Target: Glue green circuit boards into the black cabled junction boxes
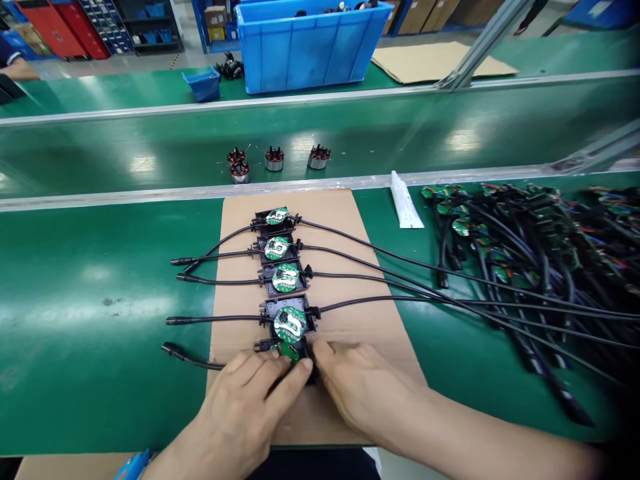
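On flat cardboard [240,297] | left grip [245,400]: holding boxy black housing [303,347] | right grip [370,380]: cannot tell

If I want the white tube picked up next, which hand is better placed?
Probably the right hand: the white tube lies toward that side, beyond the right edge of the cardboard. The left hand is farther from it and busy at the nearest green circuit board.

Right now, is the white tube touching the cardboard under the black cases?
Apart: the head view shows green tabletop between the white tube and cardboard.
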Demonstrator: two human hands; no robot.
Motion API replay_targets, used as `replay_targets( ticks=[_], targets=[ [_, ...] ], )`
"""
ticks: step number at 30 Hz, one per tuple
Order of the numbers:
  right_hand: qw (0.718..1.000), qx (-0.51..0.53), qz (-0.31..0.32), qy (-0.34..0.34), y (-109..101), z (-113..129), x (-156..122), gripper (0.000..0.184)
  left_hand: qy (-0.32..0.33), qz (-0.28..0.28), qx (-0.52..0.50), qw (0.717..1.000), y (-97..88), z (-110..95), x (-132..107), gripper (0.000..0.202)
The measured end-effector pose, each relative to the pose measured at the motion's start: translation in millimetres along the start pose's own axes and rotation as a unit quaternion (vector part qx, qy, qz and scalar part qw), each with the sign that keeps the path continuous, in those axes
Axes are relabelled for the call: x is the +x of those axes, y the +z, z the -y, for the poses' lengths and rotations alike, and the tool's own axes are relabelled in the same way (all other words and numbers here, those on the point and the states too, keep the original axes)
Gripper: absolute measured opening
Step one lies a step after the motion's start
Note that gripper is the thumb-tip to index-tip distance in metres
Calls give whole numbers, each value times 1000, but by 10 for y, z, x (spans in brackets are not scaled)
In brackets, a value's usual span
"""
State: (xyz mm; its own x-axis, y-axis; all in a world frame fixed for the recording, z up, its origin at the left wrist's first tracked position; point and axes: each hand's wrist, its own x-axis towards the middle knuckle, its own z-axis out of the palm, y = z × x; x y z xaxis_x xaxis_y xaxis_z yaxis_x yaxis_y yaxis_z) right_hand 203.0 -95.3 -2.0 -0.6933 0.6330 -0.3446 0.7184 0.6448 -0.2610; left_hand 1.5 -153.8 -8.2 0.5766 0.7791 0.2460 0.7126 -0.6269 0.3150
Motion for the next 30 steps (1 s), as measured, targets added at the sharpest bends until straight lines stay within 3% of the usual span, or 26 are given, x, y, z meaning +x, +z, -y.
replay_targets(
  ticks=[6,9,14,17,20,22,25,28,30],
  targets=[
    [996,-88,-24,-2,-48,27,29,15,-51,47,28,997,9,-105,108,52],
    [996,-58,-64,-29,-96,-32,7,11,-49,15,13,999,19,-98,80,54],
    [977,38,-199,-65,-67,-102,-2,16,-34,4,23,999,71,-95,29,60],
    [963,97,-225,-111,-20,-141,7,24,-44,19,45,998,78,-154,31,59],
    [954,140,-226,-135,-74,-260,10,23,-49,-7,3,999,2,-147,36,54],
    [950,153,-235,-139,-158,-379,30,20,-56,-58,-40,996,-87,-41,50,48],
    [955,121,-259,-84,-243,-548,112,17,-119,-103,-19,987,-208,253,111,36],
    [959,92,-264,-55,-217,-637,183,14,-171,-52,23,984,-258,518,183,15],
    [954,104,-270,-75,-192,-643,158,17,-173,-31,1,984,-288,575,196,13]
  ],
)
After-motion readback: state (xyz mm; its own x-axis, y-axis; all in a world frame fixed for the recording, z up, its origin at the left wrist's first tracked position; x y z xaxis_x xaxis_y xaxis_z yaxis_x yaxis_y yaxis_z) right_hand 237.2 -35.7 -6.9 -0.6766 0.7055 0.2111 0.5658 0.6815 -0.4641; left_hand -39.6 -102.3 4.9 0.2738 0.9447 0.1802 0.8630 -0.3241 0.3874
